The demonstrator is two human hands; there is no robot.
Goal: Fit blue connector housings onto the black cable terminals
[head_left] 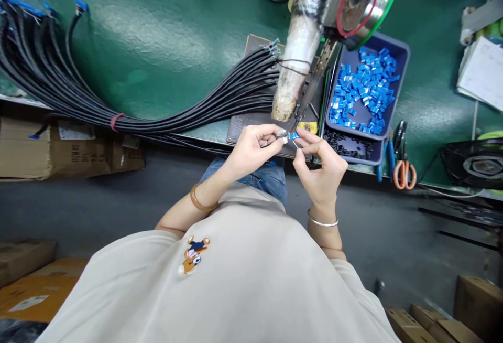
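My left hand (255, 146) pinches the end of a black cable at the table's front edge, below the white wrapped nozzle (288, 81). A small blue connector (293, 136) sits between my two hands, under the tip of a thin metal arm (316, 78). My right hand (320, 162) is closed, its thumb and fingertips around a thin pale piece (295, 144) beside the connector. A bundle of black cables (176, 122), tied with a reddish band, runs left from a dark board (239, 127).
Right of the nozzle stands a bin (404, 70) of blue connectors, with small black parts (349, 143) in front. Orange-handled scissors (404, 174), a fan (481, 164) and papers (482, 73) lie farther right. A solder spool (377, 15) hangs above.
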